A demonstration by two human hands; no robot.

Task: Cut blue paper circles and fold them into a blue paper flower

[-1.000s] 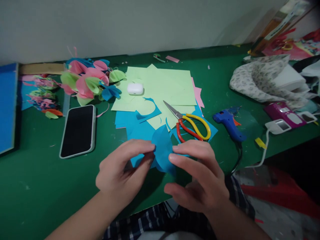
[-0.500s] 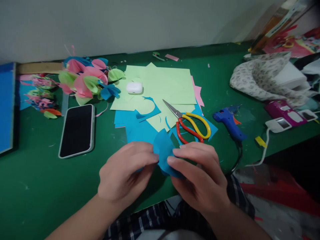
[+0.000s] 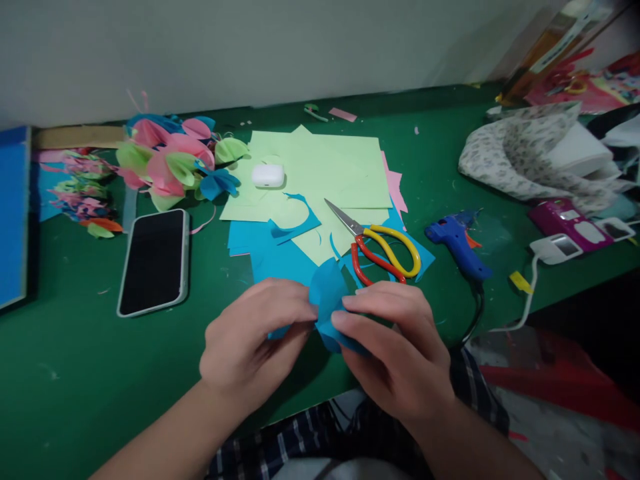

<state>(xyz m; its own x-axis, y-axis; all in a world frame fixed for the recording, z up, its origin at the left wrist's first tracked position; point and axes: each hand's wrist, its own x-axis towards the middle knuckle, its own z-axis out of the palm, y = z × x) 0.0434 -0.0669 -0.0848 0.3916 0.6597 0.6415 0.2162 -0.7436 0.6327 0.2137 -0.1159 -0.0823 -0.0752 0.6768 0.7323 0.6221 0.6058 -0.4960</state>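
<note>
Between my two hands is a piece of blue paper (image 3: 327,290) with curved, folded petal-like parts. My left hand (image 3: 260,333) pinches its left side, fingertips pressed together. On the right side, my right hand (image 3: 400,347) grips the paper between thumb and fingers. The paper's lower part is partly hidden behind my fingers. Just beyond the hands lie scissors (image 3: 367,237) with one red and one yellow handle, blades apart, on blue paper offcuts and light green sheets (image 3: 340,167).
A phone (image 3: 155,263) lies at left, below paper flowers (image 3: 170,157). A white earbud case (image 3: 268,175) rests on the green sheets. On the right are a blue glue gun (image 3: 457,243) with its cord, a patterned cloth (image 3: 500,150) and a purple device (image 3: 565,223).
The blue paper has tilted slightly between my fingers, and its folds stand more apart. Both hands have shifted only a little.
</note>
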